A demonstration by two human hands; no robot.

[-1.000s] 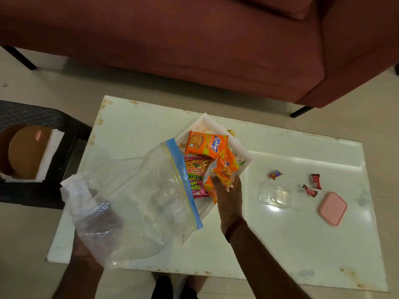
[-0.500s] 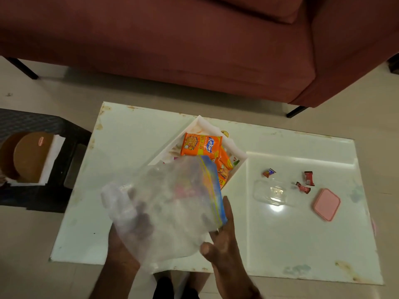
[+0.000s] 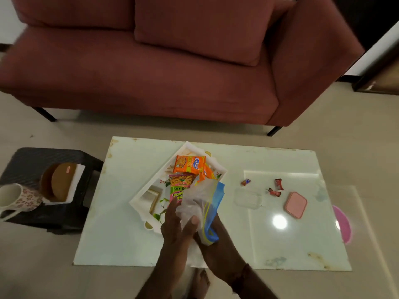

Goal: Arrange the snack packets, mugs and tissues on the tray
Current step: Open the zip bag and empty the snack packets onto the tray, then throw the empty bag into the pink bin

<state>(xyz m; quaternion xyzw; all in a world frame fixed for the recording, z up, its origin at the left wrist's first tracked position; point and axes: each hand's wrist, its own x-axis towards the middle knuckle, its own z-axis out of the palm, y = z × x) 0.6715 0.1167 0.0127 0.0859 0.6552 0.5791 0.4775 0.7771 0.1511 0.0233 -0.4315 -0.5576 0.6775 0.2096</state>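
- Head view, hands: your left hand curls round a crumpled clear zip bag, thumb pressed into it. Your right hand grips the bag's near end from below; its fingers are mostly hidden. Both hands are just over the near corner of the tray.
- Snack packets: they lie overlapping in the far half of the white tray, mid-counter. They look light, puffy and slick, so pinch a sealed edge rather than squeezing the middle.
- Mug: it sits off the counter on the dark stool at the left. It is likely ceramic, rigid and breakable; take it by the handle on its near side.
- Tissues: a soft white stack on the same stool, pinned under a brown disc. Lift the disc off first, then support the stack from underneath.
- Count: three packets show, two orange and one pink-green; one mug; one tissue stack; three wrapped sweets loose on the right of the counter.
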